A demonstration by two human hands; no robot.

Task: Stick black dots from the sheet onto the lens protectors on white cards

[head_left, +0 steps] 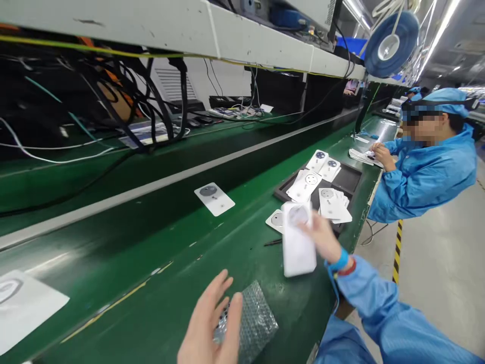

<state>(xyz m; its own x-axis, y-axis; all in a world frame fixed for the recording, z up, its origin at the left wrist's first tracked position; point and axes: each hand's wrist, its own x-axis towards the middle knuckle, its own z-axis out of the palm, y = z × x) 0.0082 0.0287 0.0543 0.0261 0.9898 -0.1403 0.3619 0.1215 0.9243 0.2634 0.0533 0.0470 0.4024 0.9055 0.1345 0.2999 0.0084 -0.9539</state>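
My left hand [212, 323] is at the bottom, fingers apart, holding nothing visible. Under and beside it on the green bench lies a piece of clear bubble wrap [257, 318]. My right hand [322, 235] grips the right side of a white rounded panel [299, 253], which has a round, camera-like disc near its top; both are slightly blurred. Behind that panel lies a similar white panel [276, 220], partly hidden. A dark, thin tool [273, 242] sticks out beside it. Further back, several such panels [304, 185] lie in loose piles in a black tray [351, 177].
A single white panel [214, 198] lies on the green conveyor belt [166, 217], and a larger white sheet [30, 308] is at the left. Black cables [151, 101] hang under the shelf [151, 25]. A person in blue [428, 156] works at the right beside a panel stack [361, 155].
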